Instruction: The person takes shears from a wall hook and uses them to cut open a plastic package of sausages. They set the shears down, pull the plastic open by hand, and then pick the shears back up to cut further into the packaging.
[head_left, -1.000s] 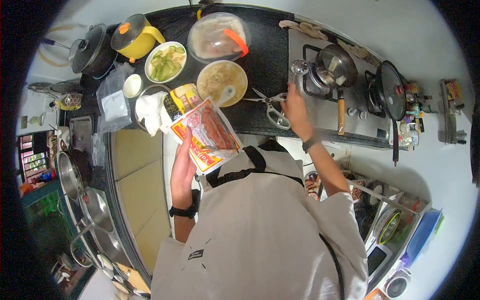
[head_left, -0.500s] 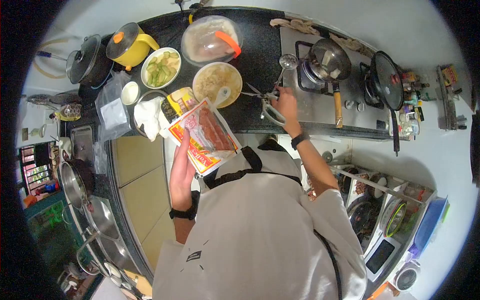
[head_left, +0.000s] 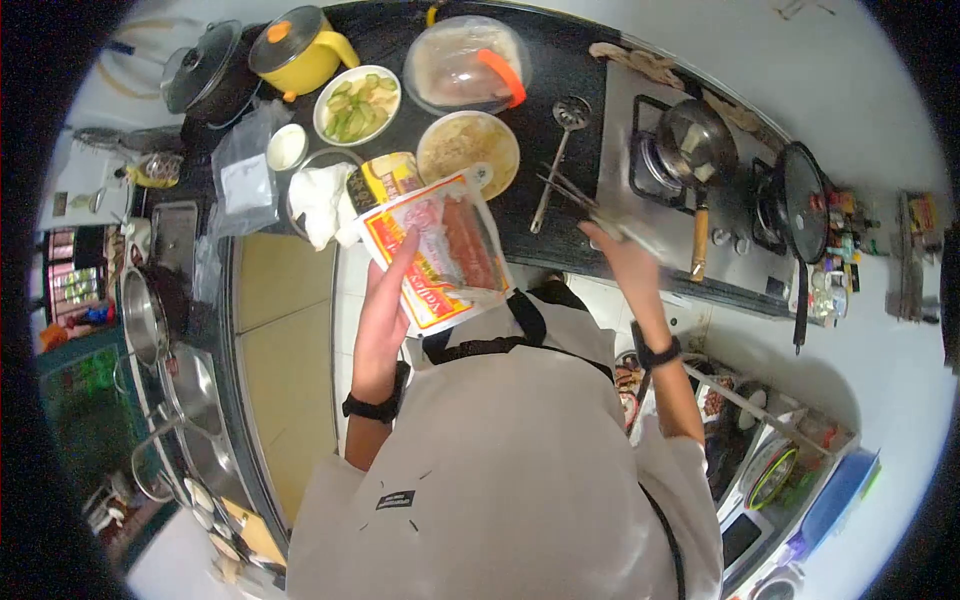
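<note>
Standing at the dark counter [head_left: 545,60], I pinch the sausage packet [head_left: 440,250], likely light, floppy and slick, by its near-left edge in my left hand [head_left: 385,310], over the counter's near rim, my right hand [head_left: 628,258] closed round the stiff scissors [head_left: 585,200].

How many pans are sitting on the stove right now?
2, both on the stove: an open pan with a wooden handle on the left, and a dark lidded pan on the right. Nothing seems to hide another.
</note>
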